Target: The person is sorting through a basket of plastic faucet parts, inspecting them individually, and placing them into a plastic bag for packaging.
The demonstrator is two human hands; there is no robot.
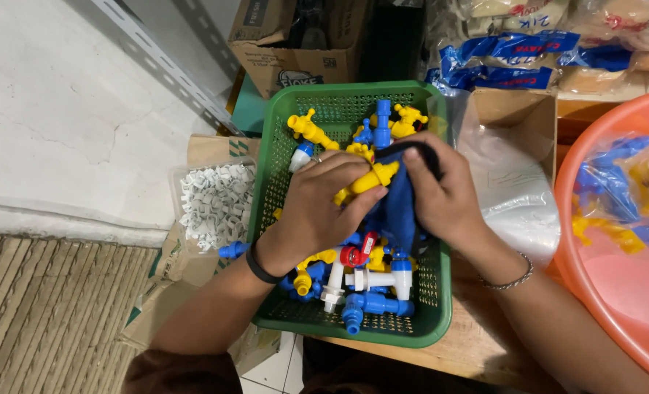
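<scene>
A pale concrete floor meets a wooden mat on one side, and a wooden tabletop [477, 343] carries the work. On it I see a green mesh basket [281, 182] heaped with plastic taps. My left hand [317, 208] is curled closed around a yellow tap [372, 179], fingers wrapped over its body. My right hand [445, 193] pinches a dark blue cloth [397, 208] against that tap, thumb and fingers closed on the fabric. Below both hands lie blue and white taps [372, 292]. To the left of my left hand sits a clear box of white clips [215, 201]; to the right of my right hand, an orange basin [616, 292].
</scene>
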